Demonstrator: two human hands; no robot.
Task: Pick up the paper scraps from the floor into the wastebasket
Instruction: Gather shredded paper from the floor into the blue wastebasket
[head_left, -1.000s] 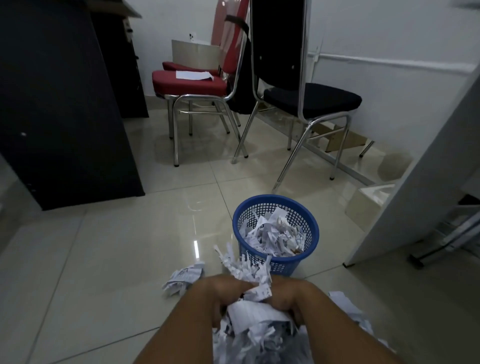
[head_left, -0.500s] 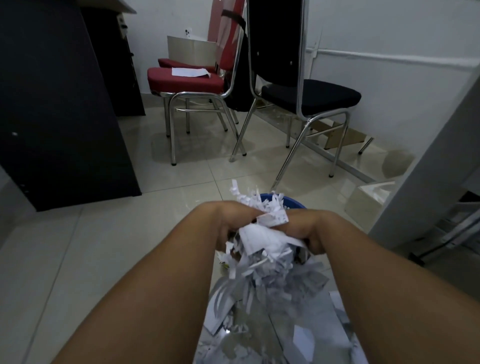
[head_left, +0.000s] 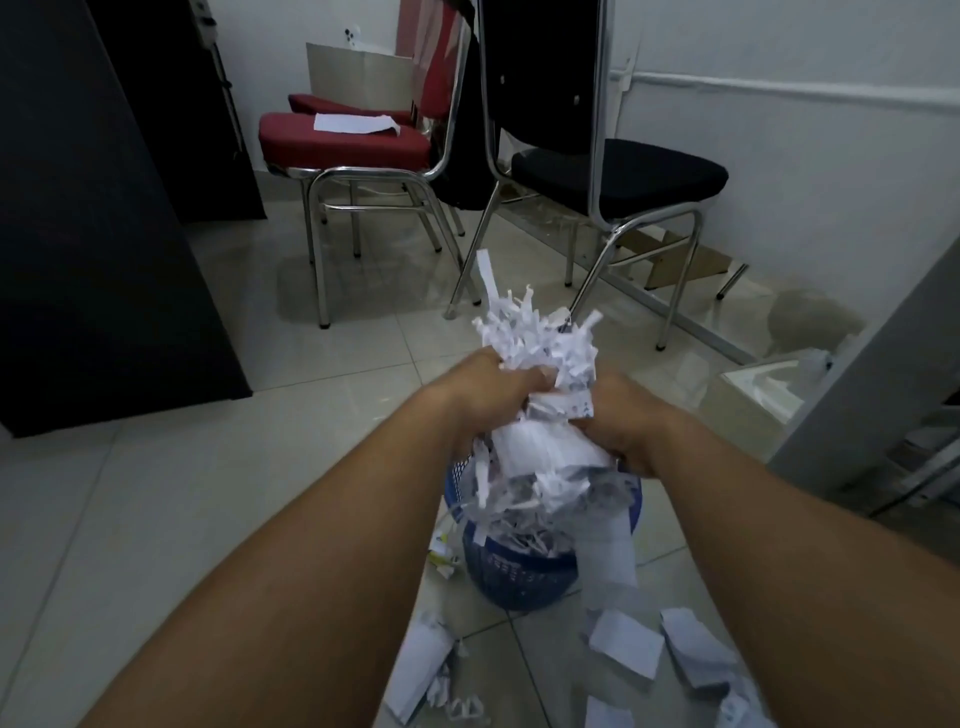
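Both my hands clasp one big bunch of white paper scraps (head_left: 540, 353) from either side: my left hand (head_left: 491, 395) on its left, my right hand (head_left: 626, 421) on its right. The bunch hangs right above the blue mesh wastebasket (head_left: 514, 577), which holds shredded paper and is partly hidden by my arms. Strips dangle from the bunch into the basket. More paper scraps (head_left: 626, 644) lie on the tiled floor in front of the basket, and another piece (head_left: 421, 670) lies to its lower left.
A black chair (head_left: 618, 171) and red chairs (head_left: 343, 140) with chrome legs stand beyond the basket. A dark cabinet (head_left: 93, 234) fills the left. A white panel (head_left: 872, 395) rises at the right, with a pale box (head_left: 763, 389) beside it.
My hands have lifted the bunch of scraps off the floor and carried it forward over the wastebasket. Some pieces have dropped back onto the floor.
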